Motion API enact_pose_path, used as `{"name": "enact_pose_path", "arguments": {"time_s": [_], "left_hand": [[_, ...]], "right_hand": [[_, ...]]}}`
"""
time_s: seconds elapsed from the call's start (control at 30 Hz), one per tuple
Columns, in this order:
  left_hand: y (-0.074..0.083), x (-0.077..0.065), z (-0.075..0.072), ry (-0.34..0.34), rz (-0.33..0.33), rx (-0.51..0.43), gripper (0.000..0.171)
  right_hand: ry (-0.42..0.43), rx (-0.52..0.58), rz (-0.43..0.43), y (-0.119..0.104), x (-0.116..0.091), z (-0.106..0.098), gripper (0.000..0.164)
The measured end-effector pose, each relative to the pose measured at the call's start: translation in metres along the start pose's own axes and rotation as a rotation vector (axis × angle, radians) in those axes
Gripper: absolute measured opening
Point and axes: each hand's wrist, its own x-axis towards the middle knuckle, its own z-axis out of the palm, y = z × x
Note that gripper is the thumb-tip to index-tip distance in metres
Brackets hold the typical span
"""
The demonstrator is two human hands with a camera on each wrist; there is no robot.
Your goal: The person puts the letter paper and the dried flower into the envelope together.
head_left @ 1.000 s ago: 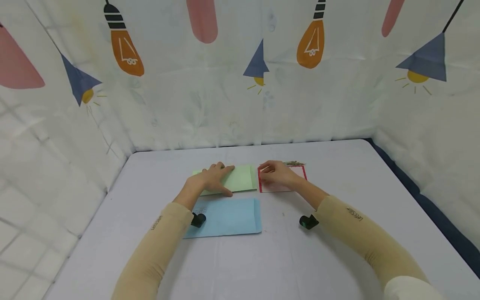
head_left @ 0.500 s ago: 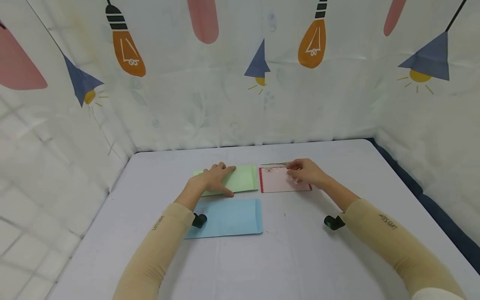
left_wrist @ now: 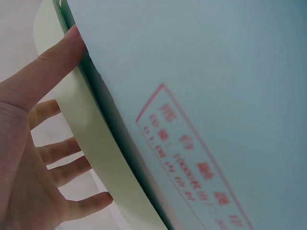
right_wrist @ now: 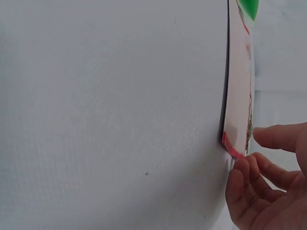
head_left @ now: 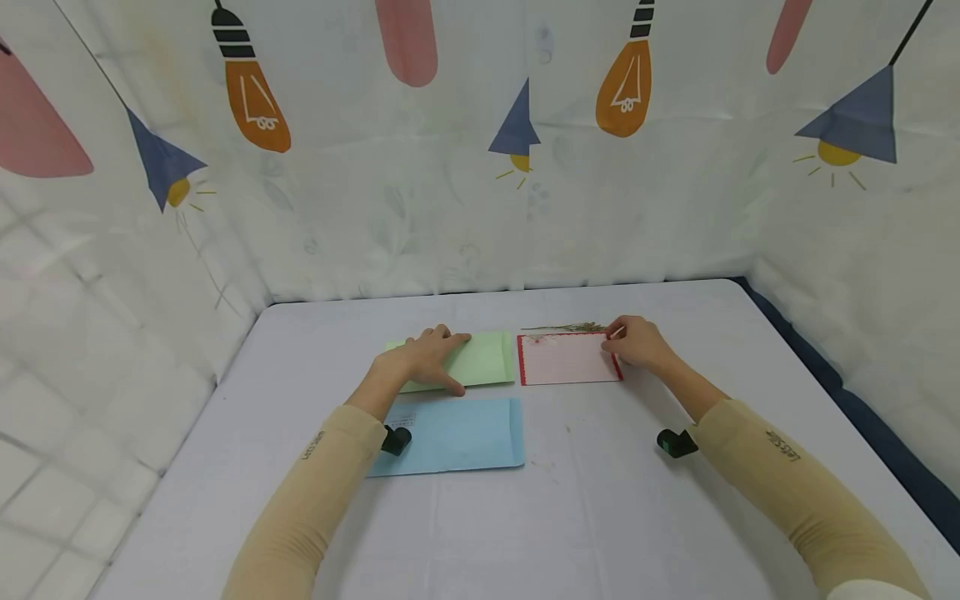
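My left hand (head_left: 431,358) lies spread on a pale green envelope (head_left: 491,358), its thumb at the near edge. In the left wrist view the thumb (left_wrist: 60,60) touches that edge beside the blue envelope (left_wrist: 216,57). My right hand (head_left: 637,340) is at the right edge of a pink card with a red border (head_left: 566,362). In the right wrist view its bent fingers (right_wrist: 247,177) touch the card's red-edged end, the thumb apart from them. A thin dried sprig (head_left: 573,327) lies along the card's far edge, near the thumb.
A blue envelope (head_left: 465,433) lies nearer than the green one, partly under the left wrist's black camera (head_left: 396,440). The white table (head_left: 585,517) ends at a printed cloth wall (head_left: 450,208). Another black camera (head_left: 677,443) is on the right wrist.
The right hand has moved rightward from the pink card's left edge, across it, to its right edge, uncovering the card and sprig. The left hand has stayed on the green envelope.
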Motion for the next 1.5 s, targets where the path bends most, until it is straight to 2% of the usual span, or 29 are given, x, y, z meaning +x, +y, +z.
{"name": "enact_pose_path", "arguments": {"time_s": [0.3,0.5,0.63,1.13,1.27,1.5], "left_hand": [[-0.002,-0.002,0.003,0.002,-0.006,-0.004,0.102],[-0.004,-0.002,0.003,0.005,-0.005,-0.006,0.103],[-0.003,-0.002,0.003,0.007,0.001,-0.006,0.103],[-0.002,-0.002,0.004,0.012,-0.008,-0.022,0.103],[-0.003,-0.002,0.006,0.018,-0.001,-0.016,0.103],[-0.004,-0.002,0.006,0.022,0.013,-0.009,0.104]], "right_hand": [[-0.014,-0.043,0.028,0.003,0.005,0.001,0.048],[-0.036,-0.113,-0.023,0.006,0.01,0.003,0.053],[-0.037,-0.116,-0.036,0.007,0.011,0.003,0.052],[-0.034,-0.024,0.001,0.009,0.009,0.004,0.032],[-0.049,0.046,-0.001,0.01,0.007,0.002,0.031],[-0.058,0.239,0.019,0.015,0.007,-0.002,0.031]]}}
